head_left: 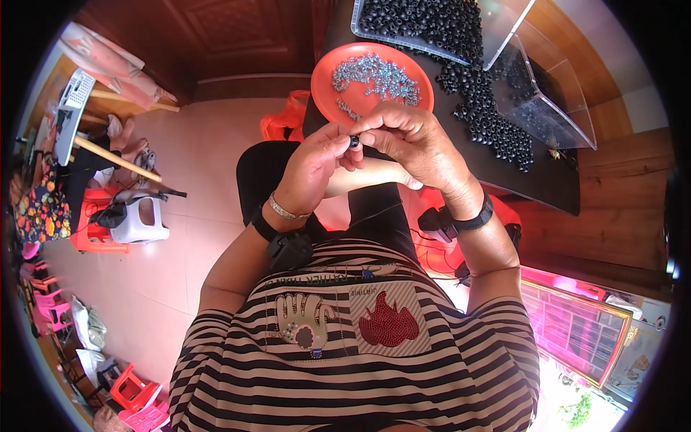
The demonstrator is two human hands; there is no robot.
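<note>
Head view: your left hand (311,167) and right hand (414,137) meet just below the orange plate (327,86) of small metal screws (378,75), fingertips of both pinched together on one small black ring (354,141); more black rings (482,108) lie on the dark table (554,180).

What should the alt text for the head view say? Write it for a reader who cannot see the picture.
Seen from above, a seated person's left hand and right hand pinch a small black ring between their fingertips. Just beyond sit an orange plate of small silvery metal parts and a dark table strewn with many black rings beside clear plastic trays.
</note>
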